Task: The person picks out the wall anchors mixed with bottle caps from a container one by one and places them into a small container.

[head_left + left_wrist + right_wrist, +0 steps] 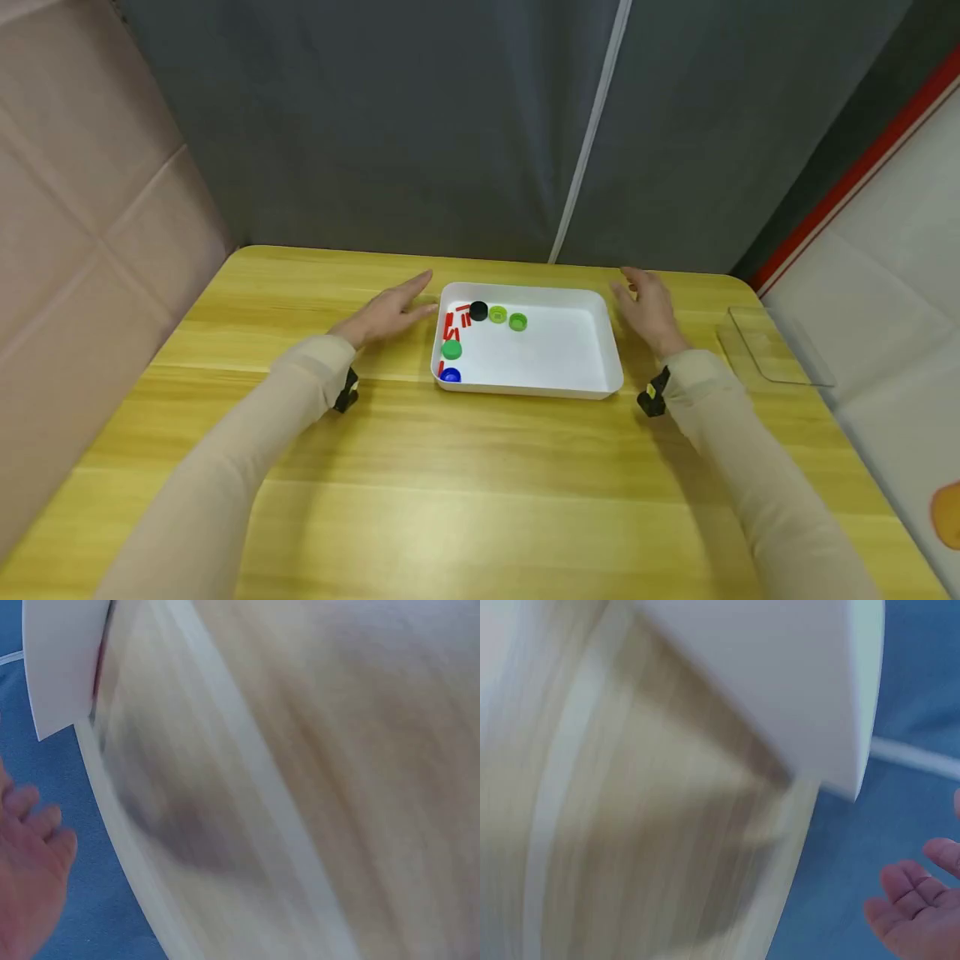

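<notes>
A white rectangular tray (555, 354) lies on the wooden table between my hands. My left hand (384, 316) is just left of it, fingers extended, holding nothing. On the other side, my right hand (649, 313) has relaxed, slightly bent fingers beside the right rim and also holds nothing. Gathered toward the tray's left are a black cap (478, 311), two lime-green caps (498, 314), a green cap (452, 349), a blue cap (450, 375) and several short red sticks (448, 325). In both wrist views the tray's wall (64, 667) shows apart from the fingers.
A clear plastic container (776, 346) stands near the table's right edge, beyond my right forearm. Dark grey curtain (405, 125) hangs behind the table (420, 483). Pale panels rise at the left and right sides.
</notes>
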Available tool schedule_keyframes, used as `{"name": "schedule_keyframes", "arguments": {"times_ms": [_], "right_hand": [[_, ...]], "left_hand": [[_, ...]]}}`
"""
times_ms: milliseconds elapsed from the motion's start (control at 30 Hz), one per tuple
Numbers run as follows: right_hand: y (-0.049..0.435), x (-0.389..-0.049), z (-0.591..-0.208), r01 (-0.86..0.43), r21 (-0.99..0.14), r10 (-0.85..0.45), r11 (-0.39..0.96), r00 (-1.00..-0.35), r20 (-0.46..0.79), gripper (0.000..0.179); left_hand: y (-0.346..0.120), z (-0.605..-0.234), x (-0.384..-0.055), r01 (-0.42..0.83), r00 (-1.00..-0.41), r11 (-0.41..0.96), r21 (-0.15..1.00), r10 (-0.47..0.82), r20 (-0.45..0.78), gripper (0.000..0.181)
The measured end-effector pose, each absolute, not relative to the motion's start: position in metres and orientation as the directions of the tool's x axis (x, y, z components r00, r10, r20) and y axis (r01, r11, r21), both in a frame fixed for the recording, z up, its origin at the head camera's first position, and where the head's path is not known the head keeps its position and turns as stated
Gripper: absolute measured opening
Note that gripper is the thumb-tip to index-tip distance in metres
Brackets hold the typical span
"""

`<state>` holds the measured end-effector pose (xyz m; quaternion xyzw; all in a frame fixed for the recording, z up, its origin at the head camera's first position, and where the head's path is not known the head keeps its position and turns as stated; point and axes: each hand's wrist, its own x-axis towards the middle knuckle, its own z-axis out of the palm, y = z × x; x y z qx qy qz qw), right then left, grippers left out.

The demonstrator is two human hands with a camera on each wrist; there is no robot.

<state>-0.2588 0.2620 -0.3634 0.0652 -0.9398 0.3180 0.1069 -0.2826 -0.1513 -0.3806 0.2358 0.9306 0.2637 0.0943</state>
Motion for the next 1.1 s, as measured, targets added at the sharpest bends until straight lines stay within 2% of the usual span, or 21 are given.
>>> {"name": "schedule_keyframes", "arguments": {"times_ms": [100,167,433,667,967,1100], "right_hand": [[0.244,-0.254,-0.363,-0.273,-0.610,-0.081,0.743,-0.943,0.323,0.037],[0.230,-0.250,-0.362,-0.296,-0.641,-0.097,0.709,-0.940,0.327,0.033],[0.171,-0.235,-0.369,-0.300,-0.728,-0.201,0.616,-0.954,0.223,0.024],[0.125,-0.220,-0.378,-0.284,-0.778,-0.303,0.561,-0.945,0.126,0.021],[0.090,-0.207,-0.387,-0.374,-0.764,-0.472,0.526,-0.875,0.103,0.020],[0.079,-0.204,-0.390,-0.362,-0.750,-0.498,0.553,-0.866,0.051,0.020]], "left_hand": [[-0.153,-0.383,-0.280,0.391,-0.844,0.712,0.583,0.531,-0.082,0.074],[-0.154,-0.384,-0.278,0.395,-0.828,0.692,0.604,0.553,-0.093,0.076],[-0.158,-0.389,-0.272,0.383,-0.801,0.668,0.639,0.584,-0.130,0.090],[-0.154,-0.392,-0.268,0.376,-0.798,0.666,0.644,0.587,-0.141,0.094],[-0.150,-0.397,-0.265,0.388,-0.785,0.655,0.648,0.603,-0.141,0.094],[-0.148,-0.399,-0.264,0.392,-0.783,0.647,0.654,0.608,-0.132,0.093]]}}
